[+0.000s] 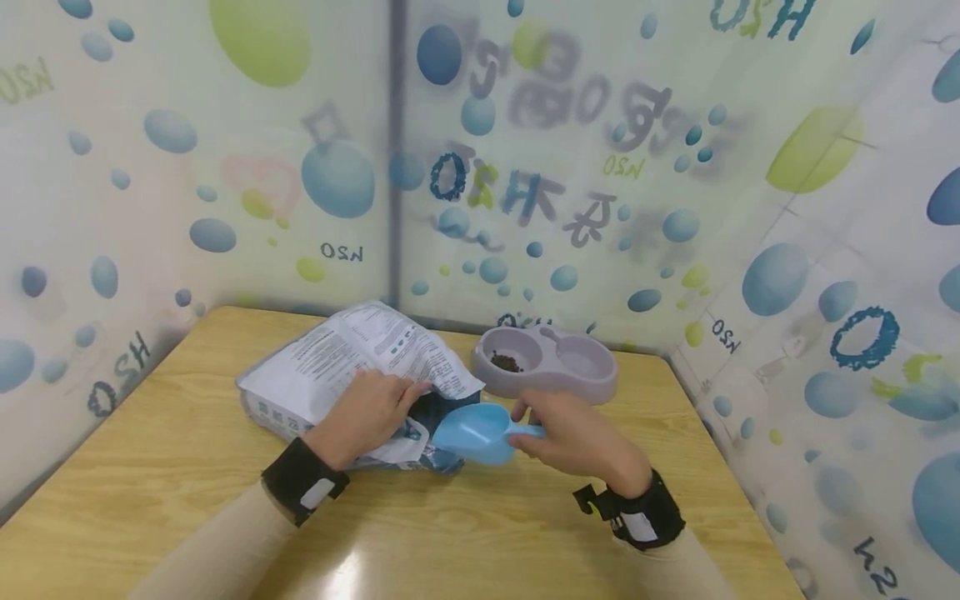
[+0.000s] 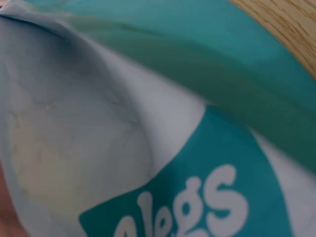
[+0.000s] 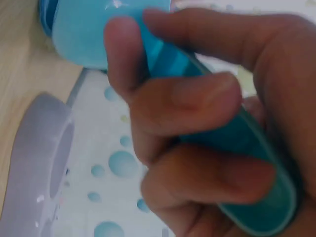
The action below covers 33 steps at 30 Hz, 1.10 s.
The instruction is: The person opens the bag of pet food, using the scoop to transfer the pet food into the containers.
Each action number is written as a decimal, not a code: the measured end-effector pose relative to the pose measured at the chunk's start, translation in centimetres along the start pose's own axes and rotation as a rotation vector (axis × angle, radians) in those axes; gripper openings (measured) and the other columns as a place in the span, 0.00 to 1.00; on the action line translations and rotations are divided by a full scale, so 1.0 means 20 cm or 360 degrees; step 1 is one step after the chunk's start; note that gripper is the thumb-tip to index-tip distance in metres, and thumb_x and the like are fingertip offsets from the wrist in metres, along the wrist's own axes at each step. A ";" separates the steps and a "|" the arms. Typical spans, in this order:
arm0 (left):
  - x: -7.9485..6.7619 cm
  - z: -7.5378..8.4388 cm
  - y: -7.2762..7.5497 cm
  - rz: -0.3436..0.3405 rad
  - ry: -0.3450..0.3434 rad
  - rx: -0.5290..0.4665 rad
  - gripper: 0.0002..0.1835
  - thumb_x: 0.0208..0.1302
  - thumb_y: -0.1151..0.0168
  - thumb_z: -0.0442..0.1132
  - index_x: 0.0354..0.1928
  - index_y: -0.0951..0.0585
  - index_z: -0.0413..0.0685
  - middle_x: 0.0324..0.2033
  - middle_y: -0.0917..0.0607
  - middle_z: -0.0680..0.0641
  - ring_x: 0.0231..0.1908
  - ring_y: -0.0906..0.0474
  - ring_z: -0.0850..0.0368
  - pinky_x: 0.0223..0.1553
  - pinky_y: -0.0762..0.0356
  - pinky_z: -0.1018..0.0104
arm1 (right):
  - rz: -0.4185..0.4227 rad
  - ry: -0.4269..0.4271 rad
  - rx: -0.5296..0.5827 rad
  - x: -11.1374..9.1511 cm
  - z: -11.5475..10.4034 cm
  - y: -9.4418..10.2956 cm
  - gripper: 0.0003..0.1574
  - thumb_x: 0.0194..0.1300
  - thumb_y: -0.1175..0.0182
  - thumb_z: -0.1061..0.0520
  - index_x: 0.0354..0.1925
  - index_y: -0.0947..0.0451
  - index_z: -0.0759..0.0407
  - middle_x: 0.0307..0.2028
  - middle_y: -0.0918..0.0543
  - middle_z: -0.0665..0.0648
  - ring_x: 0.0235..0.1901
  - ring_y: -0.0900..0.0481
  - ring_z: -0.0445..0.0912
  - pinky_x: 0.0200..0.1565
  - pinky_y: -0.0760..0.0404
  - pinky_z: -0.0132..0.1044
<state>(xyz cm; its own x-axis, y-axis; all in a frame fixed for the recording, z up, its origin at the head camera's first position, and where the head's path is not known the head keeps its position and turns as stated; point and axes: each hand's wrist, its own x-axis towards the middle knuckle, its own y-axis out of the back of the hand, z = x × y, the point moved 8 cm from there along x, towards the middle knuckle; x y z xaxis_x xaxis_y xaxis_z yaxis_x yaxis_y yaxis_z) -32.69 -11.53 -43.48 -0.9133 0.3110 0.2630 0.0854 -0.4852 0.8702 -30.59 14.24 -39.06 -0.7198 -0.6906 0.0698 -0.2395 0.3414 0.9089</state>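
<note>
A white printed bag (image 1: 315,375) lies on its side on the table, its dark mouth turned right. My left hand (image 1: 367,412) grips the bag near the opening, with thumb and index finger at the upper edge. The left wrist view is filled by the bag's teal and white surface (image 2: 197,187), lettered in white. In my right hand (image 1: 573,433) is the handle of a light blue scoop (image 1: 480,432), fingers wrapped around it in the right wrist view. The scoop's front end is right at the bag's mouth; whether they touch cannot be told. Its bowl looks empty.
Behind the scoop stands a grey double pet bowl (image 1: 555,387); brown kibble (image 1: 505,362) lies in its left compartment. The wooden table (image 1: 495,525) meets patterned curtains (image 1: 517,250) at the back and sides.
</note>
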 end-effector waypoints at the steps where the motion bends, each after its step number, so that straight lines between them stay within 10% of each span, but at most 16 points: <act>1: 0.00 0.00 0.00 -0.0003 0.0003 -0.0003 0.33 0.97 0.49 0.54 0.22 0.26 0.57 0.16 0.34 0.58 0.18 0.33 0.61 0.32 0.36 0.63 | 0.0030 -0.0004 -0.0034 0.01 -0.01 0.00 0.13 0.80 0.23 0.53 0.53 0.15 0.56 0.35 0.10 0.47 0.30 0.19 0.32 0.39 0.17 0.32; 18: 0.01 -0.01 -0.01 0.0020 -0.0003 -0.0072 0.33 0.95 0.45 0.52 0.20 0.26 0.57 0.16 0.35 0.58 0.17 0.34 0.63 0.27 0.38 0.67 | 0.0274 -0.0264 -0.0265 0.13 -0.11 -0.07 0.08 0.72 0.18 0.53 0.42 0.05 0.56 0.39 0.05 0.52 0.34 0.15 0.42 0.42 0.12 0.42; 33: 0.01 -0.01 -0.01 -0.0003 0.0002 -0.0069 0.32 0.95 0.45 0.51 0.21 0.25 0.58 0.16 0.34 0.58 0.18 0.33 0.62 0.28 0.36 0.65 | 0.0260 -0.0429 -0.0209 0.22 -0.12 -0.13 0.10 0.74 0.18 0.52 0.40 0.07 0.57 0.26 0.20 0.49 0.25 0.24 0.43 0.29 0.28 0.34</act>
<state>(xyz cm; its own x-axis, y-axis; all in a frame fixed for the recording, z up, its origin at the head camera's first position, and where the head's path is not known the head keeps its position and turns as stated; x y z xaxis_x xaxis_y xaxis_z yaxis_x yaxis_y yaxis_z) -32.89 -11.50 -43.63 -0.9139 0.3112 0.2608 0.0662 -0.5195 0.8519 -31.63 8.74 -40.13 -0.8924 -0.4339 0.1236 -0.0333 0.3366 0.9410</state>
